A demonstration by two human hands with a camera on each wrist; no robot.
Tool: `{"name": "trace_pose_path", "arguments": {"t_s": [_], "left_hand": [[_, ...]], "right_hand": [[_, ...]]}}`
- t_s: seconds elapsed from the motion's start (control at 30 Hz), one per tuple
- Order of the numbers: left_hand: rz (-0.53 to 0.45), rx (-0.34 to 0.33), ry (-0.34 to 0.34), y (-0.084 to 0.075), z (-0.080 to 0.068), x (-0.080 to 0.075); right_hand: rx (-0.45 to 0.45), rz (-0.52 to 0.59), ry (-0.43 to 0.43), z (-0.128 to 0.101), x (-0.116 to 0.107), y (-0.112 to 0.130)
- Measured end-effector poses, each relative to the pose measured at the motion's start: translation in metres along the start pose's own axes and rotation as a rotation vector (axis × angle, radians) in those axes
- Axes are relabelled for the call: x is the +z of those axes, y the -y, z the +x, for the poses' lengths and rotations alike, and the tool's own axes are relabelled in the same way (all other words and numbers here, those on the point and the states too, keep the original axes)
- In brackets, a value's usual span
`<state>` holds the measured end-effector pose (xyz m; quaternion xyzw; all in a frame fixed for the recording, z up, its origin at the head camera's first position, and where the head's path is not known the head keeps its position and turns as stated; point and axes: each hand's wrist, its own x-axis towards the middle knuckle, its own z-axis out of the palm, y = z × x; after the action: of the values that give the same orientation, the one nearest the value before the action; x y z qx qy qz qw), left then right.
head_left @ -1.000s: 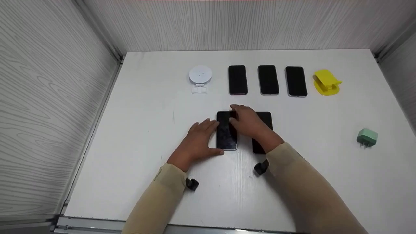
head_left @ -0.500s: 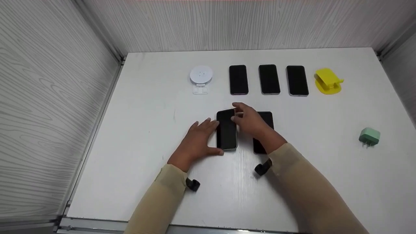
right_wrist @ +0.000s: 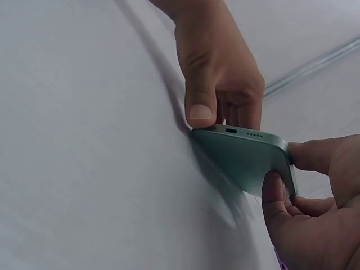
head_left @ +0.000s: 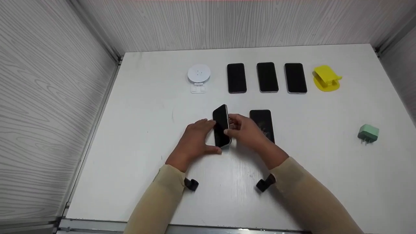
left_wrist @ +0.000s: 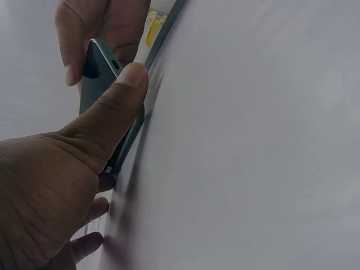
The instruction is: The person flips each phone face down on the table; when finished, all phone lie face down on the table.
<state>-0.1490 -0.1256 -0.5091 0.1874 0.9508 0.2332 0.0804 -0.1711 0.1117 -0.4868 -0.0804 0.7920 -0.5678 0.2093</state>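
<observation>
Both hands are on the one phone (head_left: 221, 126) at the middle of the white table (head_left: 146, 130), and it is tipped up on its left long edge, screen turned toward the left. The left hand (head_left: 194, 143) steadies that low side, thumb curled against the near end by the charging port, which the left wrist view shows plainly. The right hand (head_left: 248, 131) pinches the raised right edge between thumb and fingertips (right_wrist: 275, 188), so each hand has a real hold on it. I read this as the lift-and-turn stage: the phone is half off the surface, not yet carried anywhere. The next move, I'd judge, needs one hand to take the full weight before the other lets go, since the green back (right_wrist: 247, 160) looks slick and only one edge rests on the table. Its long axis runs away from the person toward the far wall, port end nearest them. Just to its right a second dark phone (head_left: 262, 125) lies flat, partly under the right wrist. Farther back sits a row of three phones (head_left: 267, 77), with a white round stand (head_left: 199, 74) to their left, a yellow stand (head_left: 326, 80) to their right, and a green charger plug (head_left: 368, 133) well off to the right.
</observation>
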Motion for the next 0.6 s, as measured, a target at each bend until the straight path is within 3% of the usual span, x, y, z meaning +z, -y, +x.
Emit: {"name": "trace_pose_path", "arguments": {"t_s": [0.3,0.6], "left_hand": [[-0.010,0.027,0.002,0.003,0.001,-0.006],[-0.032,0.044,0.003,0.007,0.005,-0.012]], "right_hand": [[-0.043,0.084,0.017,-0.017,0.017,-0.007],[-0.083,0.024,-0.038,-0.029,0.028,-0.011]]}}
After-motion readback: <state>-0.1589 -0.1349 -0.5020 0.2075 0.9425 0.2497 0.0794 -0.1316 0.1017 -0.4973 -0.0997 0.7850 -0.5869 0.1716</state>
